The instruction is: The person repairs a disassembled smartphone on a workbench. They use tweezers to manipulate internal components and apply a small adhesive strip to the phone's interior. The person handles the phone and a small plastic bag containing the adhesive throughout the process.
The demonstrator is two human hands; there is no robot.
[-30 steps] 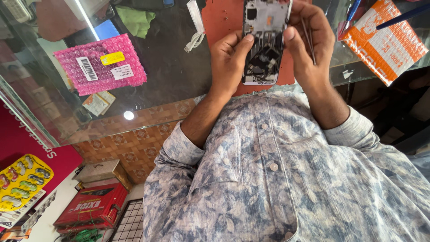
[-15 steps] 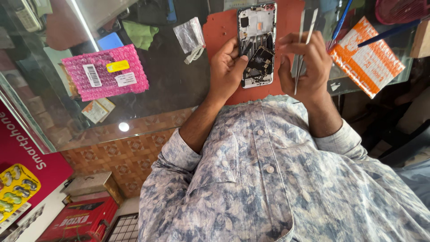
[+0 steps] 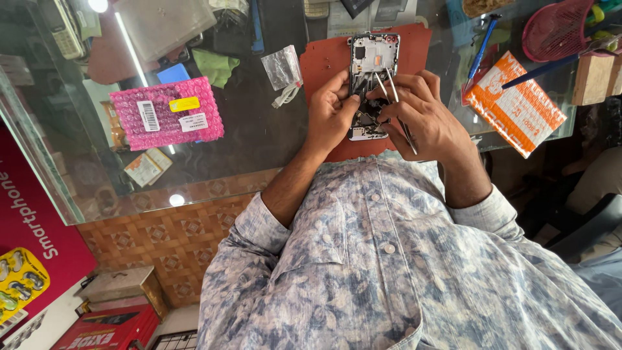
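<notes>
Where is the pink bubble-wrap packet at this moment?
In the head view, the pink bubble-wrap packet lies on the glass counter, to the left of the person's left hand, just below a green cloth and left of a small clear plastic bag.

Lower half of the opened phone (image 3: 372, 78) hidden under the left hand (image 3: 332, 110) and right hand (image 3: 424, 113); parts inside too small to tell. Tweezer (image 3: 396, 104) tips lost among the fingers, contact point unclear. Pink basket (image 3: 560, 26) cut by the top edge. Red box (image 3: 107, 330) cut at the bottom. Items under the glass desk (image 3: 259, 149) blurred by reflections.
</notes>
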